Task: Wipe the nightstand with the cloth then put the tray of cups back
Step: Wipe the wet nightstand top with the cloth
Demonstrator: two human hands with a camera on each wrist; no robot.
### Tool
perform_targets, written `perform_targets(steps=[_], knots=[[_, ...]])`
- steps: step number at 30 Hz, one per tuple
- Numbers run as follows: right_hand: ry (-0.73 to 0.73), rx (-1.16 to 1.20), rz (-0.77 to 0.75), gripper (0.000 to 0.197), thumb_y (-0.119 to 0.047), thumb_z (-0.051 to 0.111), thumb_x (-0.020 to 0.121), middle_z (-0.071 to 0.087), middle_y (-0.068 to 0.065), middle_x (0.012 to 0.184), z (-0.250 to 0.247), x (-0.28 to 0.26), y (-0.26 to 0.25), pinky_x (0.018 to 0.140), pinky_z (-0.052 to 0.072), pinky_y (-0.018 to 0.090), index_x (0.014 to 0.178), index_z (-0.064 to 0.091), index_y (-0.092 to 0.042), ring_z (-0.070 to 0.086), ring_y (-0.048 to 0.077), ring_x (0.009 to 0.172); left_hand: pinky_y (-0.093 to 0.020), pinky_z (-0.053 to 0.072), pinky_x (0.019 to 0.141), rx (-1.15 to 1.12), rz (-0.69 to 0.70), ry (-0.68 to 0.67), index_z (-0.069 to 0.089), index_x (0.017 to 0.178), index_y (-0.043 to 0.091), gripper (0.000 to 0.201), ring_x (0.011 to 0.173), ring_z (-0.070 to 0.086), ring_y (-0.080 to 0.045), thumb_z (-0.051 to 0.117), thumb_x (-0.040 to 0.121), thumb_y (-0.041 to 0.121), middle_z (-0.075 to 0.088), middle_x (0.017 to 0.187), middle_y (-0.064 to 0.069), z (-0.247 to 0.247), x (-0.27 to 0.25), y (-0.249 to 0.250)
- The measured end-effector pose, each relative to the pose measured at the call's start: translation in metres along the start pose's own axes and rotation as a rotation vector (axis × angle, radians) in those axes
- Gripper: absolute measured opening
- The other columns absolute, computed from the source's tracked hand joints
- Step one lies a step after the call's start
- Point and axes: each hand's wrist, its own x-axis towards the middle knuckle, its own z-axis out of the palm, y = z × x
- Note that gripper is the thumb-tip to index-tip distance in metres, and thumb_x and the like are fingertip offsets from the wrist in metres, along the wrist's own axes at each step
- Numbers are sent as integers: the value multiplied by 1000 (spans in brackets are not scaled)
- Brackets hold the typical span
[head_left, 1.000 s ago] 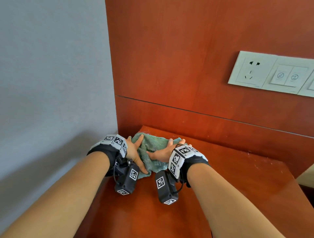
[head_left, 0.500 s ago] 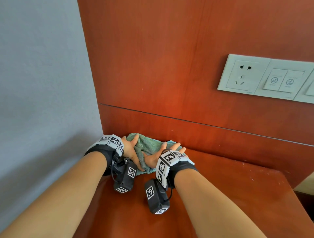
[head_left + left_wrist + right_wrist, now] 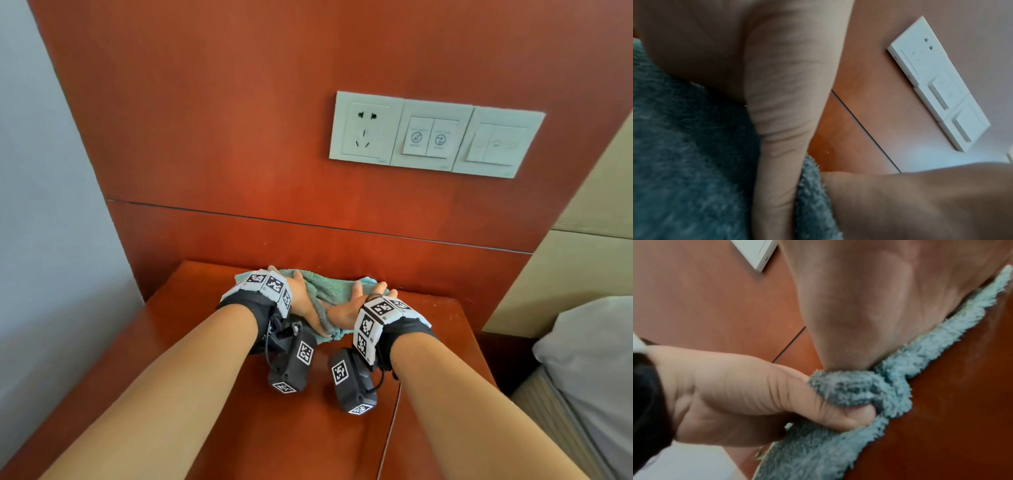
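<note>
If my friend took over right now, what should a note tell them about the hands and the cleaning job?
Left hand: flat on the teal cloth, fingers straight, pressing it down.
Right hand: also spread on the cloth, pressing.
Cloth: bunched at the back of the nightstand, close to the wooden wall panel.
Done: wiping is under way at the back edge.
Left: wipe the front of the top, then bring back the tray of cups, which is not in any view.

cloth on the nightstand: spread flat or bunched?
Bunched. The cloth lies in rumpled folds under the left hand and right hand; the right wrist view shows a lump of it against the left thumb.
</note>
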Motion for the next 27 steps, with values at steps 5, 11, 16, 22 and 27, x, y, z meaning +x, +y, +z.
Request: perform_targets(steps=[5, 11, 16, 22, 27], knots=[[-44, -41, 68, 107, -89, 35, 69, -12, 11, 162, -22, 10, 73, 119, -4, 54, 155, 5, -33, -15, 36, 148, -57, 11, 117, 24, 89, -9, -20, 152, 19, 135, 145, -9, -47, 69, 63, 71, -19, 156, -28, 7, -19, 77], [-170, 227, 116, 106, -76, 49, 77, -2, 17, 160, -43, 31, 148, 121, 6, 46, 154, -8, -32, 4, 36, 148, -62, 3, 115, -41, 121, 3, -16, 153, 22, 141, 144, -19, -46, 73, 56, 72, -22, 155, -28, 24, -20, 154], [-136, 201, 73, 105, -79, 47, 75, 0, 10, 162, -42, 34, 166, 119, 6, 46, 154, -4, -34, 4, 33, 149, -62, 2, 116, -41, 131, 20, -16, 152, 26, 139, 145, -20, -43, 71, 55, 74, -22, 156, -24, 28, -26, 169], [-70, -114, -131, 108, -83, 38, 76, -14, -4, 162, -49, 12, 177, 121, -3, 45, 155, -8, -26, -13, 18, 150, -63, 0, 116, 145, 330, -7, -21, 148, 37, 134, 146, -22, -38, 57, 52, 87, -26, 158, -11, 38, -25, 136], [-216, -72, -188, 109, -79, 46, 76, -29, -14, 157, -47, -7, 193, 119, 21, 45, 148, -23, -37, 13, 24, 150, -65, -1, 112, 186, 384, -64, -25, 145, 42, 135, 145, -27, -34, 59, 50, 87, -32, 156, -4, 47, -44, 122]])
